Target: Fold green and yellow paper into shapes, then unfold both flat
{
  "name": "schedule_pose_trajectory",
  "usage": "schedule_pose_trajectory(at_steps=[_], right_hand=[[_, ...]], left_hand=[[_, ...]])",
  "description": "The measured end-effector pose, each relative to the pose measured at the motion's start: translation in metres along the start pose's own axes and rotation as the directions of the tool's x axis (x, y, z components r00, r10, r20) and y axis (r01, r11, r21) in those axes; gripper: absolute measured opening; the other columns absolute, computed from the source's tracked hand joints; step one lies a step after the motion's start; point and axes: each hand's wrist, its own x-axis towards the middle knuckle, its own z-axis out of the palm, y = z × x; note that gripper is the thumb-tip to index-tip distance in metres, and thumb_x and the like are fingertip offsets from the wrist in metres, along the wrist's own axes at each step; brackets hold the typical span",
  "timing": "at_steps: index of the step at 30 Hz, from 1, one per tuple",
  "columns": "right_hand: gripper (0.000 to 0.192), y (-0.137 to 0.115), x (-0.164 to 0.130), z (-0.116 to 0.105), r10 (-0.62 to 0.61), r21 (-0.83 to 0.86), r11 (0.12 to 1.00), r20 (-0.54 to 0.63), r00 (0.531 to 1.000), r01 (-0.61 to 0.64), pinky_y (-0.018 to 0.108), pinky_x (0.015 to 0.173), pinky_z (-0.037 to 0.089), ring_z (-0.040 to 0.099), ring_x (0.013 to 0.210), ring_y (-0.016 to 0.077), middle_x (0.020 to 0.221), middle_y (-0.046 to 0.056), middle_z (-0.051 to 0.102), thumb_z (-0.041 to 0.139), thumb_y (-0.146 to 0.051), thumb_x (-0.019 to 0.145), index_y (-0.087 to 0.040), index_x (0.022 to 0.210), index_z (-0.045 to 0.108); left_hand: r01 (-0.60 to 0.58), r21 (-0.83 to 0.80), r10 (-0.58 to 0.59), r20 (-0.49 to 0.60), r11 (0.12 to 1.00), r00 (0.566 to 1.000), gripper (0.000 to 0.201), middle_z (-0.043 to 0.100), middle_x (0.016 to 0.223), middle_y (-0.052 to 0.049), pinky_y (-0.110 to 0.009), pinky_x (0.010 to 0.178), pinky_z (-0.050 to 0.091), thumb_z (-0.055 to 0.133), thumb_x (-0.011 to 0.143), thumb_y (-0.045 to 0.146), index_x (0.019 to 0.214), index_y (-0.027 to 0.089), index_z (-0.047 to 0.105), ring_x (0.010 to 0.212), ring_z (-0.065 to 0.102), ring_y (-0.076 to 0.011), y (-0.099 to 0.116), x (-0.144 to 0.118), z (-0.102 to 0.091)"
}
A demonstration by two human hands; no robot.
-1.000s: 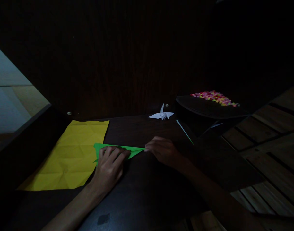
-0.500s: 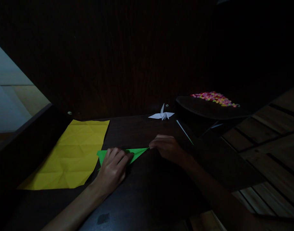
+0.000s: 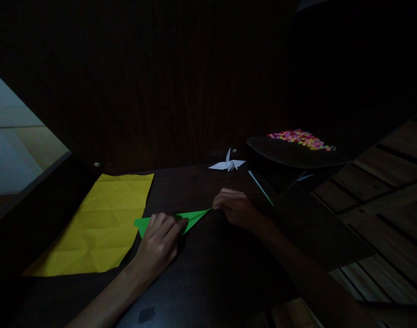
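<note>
A green sheet of origami paper (image 3: 195, 218), folded into a long pointed shape, lies on the dark tabletop. My left hand (image 3: 162, 239) rests over its middle, fingers curled and pressing it down, so part of the paper is hidden. At the sharp right tip, my right hand (image 3: 233, 207) pinches the paper between thumb and fingers. Left of my left hand spreads a creased yellow sheet (image 3: 106, 223). Beyond my right hand stands a white paper crane (image 3: 228, 164), and a thin paper strip (image 3: 261, 187) lies just to its right.
Small colourful pieces (image 3: 302, 139) are heaped on a dark curved shelf (image 3: 290, 157) at the right. A dark wooden panel (image 3: 160, 91) rises behind the tabletop. A raised side board (image 3: 31, 189) borders the left. Slatted wood (image 3: 382, 200) shows below at the right.
The camera view has shifted slightly. The left end of the green paper sits a little lower, so the paper slants more. Both hands keep their hold on it.
</note>
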Motion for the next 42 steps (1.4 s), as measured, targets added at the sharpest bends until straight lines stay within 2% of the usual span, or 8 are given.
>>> schedule_pose_trajectory(at_steps=[6,12,18,24,31,37,42], right_hand=[[0.005,0.0,0.0019,-0.0066,0.085,0.009,0.996,0.045,0.995,-0.085,0.03,0.07,0.052,0.063,0.078,0.0175,0.083,0.004,0.068,0.062,-0.013,0.091,-0.018,0.09,0.065],[0.002,0.0012,0.0013,-0.0098,0.101,0.04,0.994,0.05,0.994,-0.103,0.031,0.068,0.052,0.063,0.076,0.0175,0.083,0.005,0.068,0.065,-0.016,0.09,-0.018,0.089,0.066],[0.009,0.0028,0.0006,-0.0082,0.095,0.071,0.993,0.04,0.995,-0.098,0.033,0.072,0.052,0.064,0.079,0.0184,0.082,0.006,0.069,0.061,-0.016,0.092,-0.018,0.084,0.066],[0.004,-0.0008,0.0027,-0.0102,0.103,0.116,0.987,0.054,0.993,-0.109,0.033,0.071,0.053,0.064,0.078,0.0188,0.083,0.006,0.069,0.066,-0.017,0.089,-0.018,0.085,0.066],[0.006,-0.0006,0.0025,-0.0079,0.086,0.127,0.987,0.089,0.992,-0.097,0.033,0.076,0.052,0.065,0.083,0.0182,0.085,0.005,0.069,0.064,-0.015,0.09,-0.019,0.087,0.068],[0.015,-0.0026,0.003,-0.0053,0.117,0.085,0.989,0.092,0.989,-0.125,0.032,0.071,0.051,0.062,0.077,0.018,0.079,0.004,0.067,0.058,-0.013,0.092,-0.019,0.08,0.065],[0.007,-0.0034,0.0027,-0.0042,0.102,0.098,0.989,0.106,0.989,-0.112,0.034,0.077,0.051,0.063,0.084,0.0191,0.086,0.006,0.069,0.061,-0.013,0.09,-0.018,0.089,0.065]], left_hand=[[0.012,0.003,-0.012,-0.008,1.0,1.0,0.029,0.059,0.078,-0.009,-0.034,0.064,0.038,0.046,0.087,-0.001,0.11,0.009,0.06,0.074,0.045,-0.0226,-0.0026,-0.0026,-0.0013],[0.026,-0.004,-0.026,-0.016,1.0,1.0,0.031,0.06,0.08,-0.008,-0.034,0.065,0.04,0.047,0.087,0.0,0.112,0.012,0.06,0.075,0.046,-0.0226,-0.0029,-0.0031,0.0009],[0.022,-0.019,-0.022,0.001,1.0,1.0,0.03,0.06,0.079,-0.008,-0.034,0.064,0.039,0.046,0.088,0.001,0.111,0.01,0.061,0.074,0.046,-0.0222,-0.0018,-0.0026,0.0019],[0.031,-0.023,-0.031,0.013,0.999,0.999,0.028,0.06,0.08,-0.009,-0.033,0.064,0.039,0.046,0.089,0.0,0.112,0.01,0.06,0.075,0.046,-0.0227,-0.0021,-0.0039,0.0029],[0.018,-0.02,-0.017,0.011,1.0,1.0,0.028,0.059,0.079,-0.008,-0.034,0.064,0.037,0.046,0.089,0.001,0.112,0.011,0.06,0.074,0.045,-0.0228,-0.0014,-0.0035,0.0024],[0.011,-0.025,-0.01,0.021,1.0,1.0,0.027,0.059,0.08,-0.009,-0.034,0.065,0.037,0.048,0.089,0.001,0.111,0.009,0.06,0.075,0.045,-0.023,-0.0005,-0.0035,0.0029],[0.007,-0.032,-0.006,0.023,0.999,1.0,0.027,0.059,0.081,-0.01,-0.035,0.065,0.038,0.047,0.09,0.001,0.112,0.008,0.06,0.076,0.044,-0.0228,-0.0004,-0.0037,0.004]])
